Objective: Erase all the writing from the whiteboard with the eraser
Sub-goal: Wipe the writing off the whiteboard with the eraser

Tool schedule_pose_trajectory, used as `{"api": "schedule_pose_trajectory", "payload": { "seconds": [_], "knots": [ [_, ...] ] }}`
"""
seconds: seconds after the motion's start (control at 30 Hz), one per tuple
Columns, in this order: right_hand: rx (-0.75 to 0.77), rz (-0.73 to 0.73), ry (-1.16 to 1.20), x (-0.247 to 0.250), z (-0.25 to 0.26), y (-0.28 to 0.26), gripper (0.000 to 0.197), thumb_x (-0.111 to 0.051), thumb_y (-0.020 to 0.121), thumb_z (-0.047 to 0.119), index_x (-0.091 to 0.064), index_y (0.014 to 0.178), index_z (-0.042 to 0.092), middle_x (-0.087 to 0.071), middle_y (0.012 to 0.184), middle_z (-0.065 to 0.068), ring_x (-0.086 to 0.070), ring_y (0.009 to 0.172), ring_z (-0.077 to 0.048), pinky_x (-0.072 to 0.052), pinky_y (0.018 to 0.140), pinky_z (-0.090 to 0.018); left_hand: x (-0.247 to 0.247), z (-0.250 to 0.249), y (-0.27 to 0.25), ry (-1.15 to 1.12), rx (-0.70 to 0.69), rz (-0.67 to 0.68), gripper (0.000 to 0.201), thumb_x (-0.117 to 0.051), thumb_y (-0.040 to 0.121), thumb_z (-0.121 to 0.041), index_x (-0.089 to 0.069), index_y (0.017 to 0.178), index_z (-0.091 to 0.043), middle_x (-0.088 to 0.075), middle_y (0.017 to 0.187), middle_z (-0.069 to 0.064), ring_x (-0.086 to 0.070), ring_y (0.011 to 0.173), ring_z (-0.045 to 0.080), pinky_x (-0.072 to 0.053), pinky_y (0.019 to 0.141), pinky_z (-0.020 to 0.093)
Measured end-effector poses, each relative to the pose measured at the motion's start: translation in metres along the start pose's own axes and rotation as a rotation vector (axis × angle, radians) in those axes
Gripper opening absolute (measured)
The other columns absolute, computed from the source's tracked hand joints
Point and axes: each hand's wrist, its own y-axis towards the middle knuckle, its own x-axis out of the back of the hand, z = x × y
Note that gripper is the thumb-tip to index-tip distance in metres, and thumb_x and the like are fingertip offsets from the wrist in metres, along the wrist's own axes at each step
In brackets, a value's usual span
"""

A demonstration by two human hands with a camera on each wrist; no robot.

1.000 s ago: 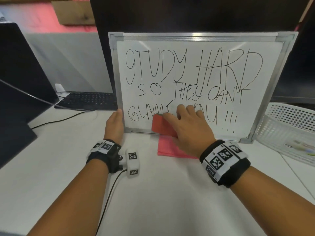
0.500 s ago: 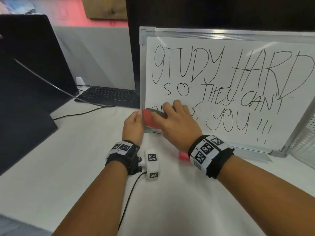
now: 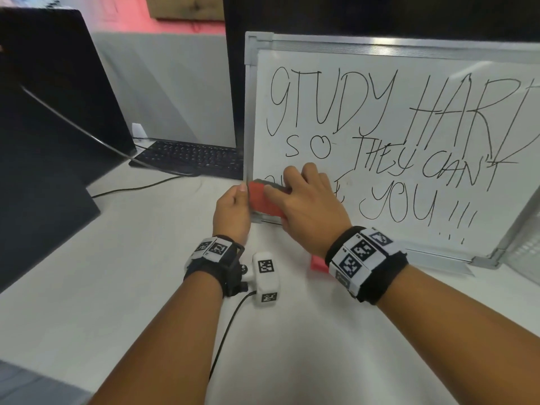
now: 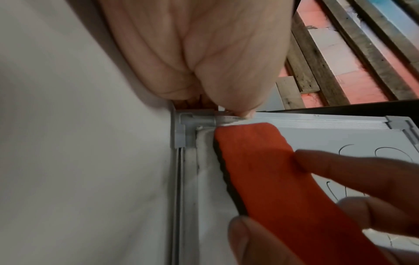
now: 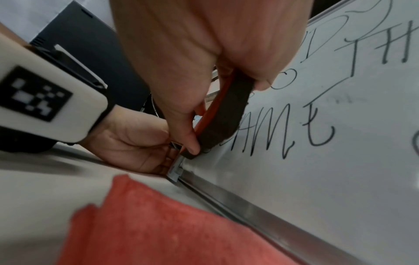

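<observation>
A whiteboard (image 3: 380, 112) with a silver frame stands upright on the desk, covered in black handwriting. My right hand (image 3: 306, 206) grips the red eraser (image 3: 264, 200) with its dark felt side pressed flat on the board's lower left corner. The eraser (image 4: 272, 179) lies against the frame corner, and in the right wrist view the eraser (image 5: 226, 111) covers the first letters of the bottom line. My left hand (image 3: 232, 210) grips the board's left edge beside the eraser, with the left hand (image 5: 136, 147) curled round the frame (image 5: 174, 172).
A red cloth (image 5: 158, 224) lies on the white desk (image 3: 117, 287) in front of the board. A black keyboard (image 3: 193, 157) and a dark monitor (image 3: 58, 92) stand to the left. A white mesh basket (image 3: 526, 252) sits at the right edge.
My right hand has slid the eraser left along the bottom line from mid-board to the lower left corner. The camera view has swung left. The left hand keeps its hold.
</observation>
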Motion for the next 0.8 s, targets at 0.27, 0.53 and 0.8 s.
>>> {"api": "schedule_pose_trajectory", "payload": {
  "seconds": [0.27, 0.53, 0.8],
  "knots": [
    [0.005, 0.031, 0.004, 0.002, -0.006, -0.006, 0.037, -0.070, 0.070, 0.005, -0.065, 0.104, 0.019, -0.048, 0.099, -0.008, -0.043, 0.090, -0.033, -0.033, 0.070, -0.041, -0.001, 0.003, 0.003, -0.012, -0.006, -0.018, 0.043, -0.036, 0.104, -0.046, -0.064, 0.087, -0.017, -0.070, 0.086, 0.005, -0.061, 0.078, 0.026, -0.051, 0.077, 0.038],
    [0.027, 0.074, 0.051, 0.002, -0.014, -0.014, 0.043, -0.075, 0.066, 0.009, -0.068, 0.107, 0.018, -0.050, 0.095, -0.008, -0.046, 0.088, -0.034, -0.035, 0.071, -0.041, 0.002, 0.019, 0.015, -0.142, 0.063, 0.067, 0.056, -0.044, 0.087, -0.066, -0.066, 0.092, -0.015, -0.070, 0.094, 0.021, -0.065, 0.084, 0.035, -0.052, 0.091, 0.062],
    [-0.006, 0.191, 0.068, 0.005, -0.014, -0.013, 0.046, -0.072, 0.068, 0.012, -0.069, 0.112, 0.023, -0.046, 0.097, -0.004, -0.039, 0.093, -0.029, -0.033, 0.075, -0.038, 0.004, 0.014, 0.010, -0.127, 0.072, 0.055, 0.052, -0.043, 0.086, -0.065, -0.070, 0.095, -0.021, -0.075, 0.097, 0.011, -0.068, 0.097, 0.039, -0.054, 0.093, 0.056]
  ]
}}
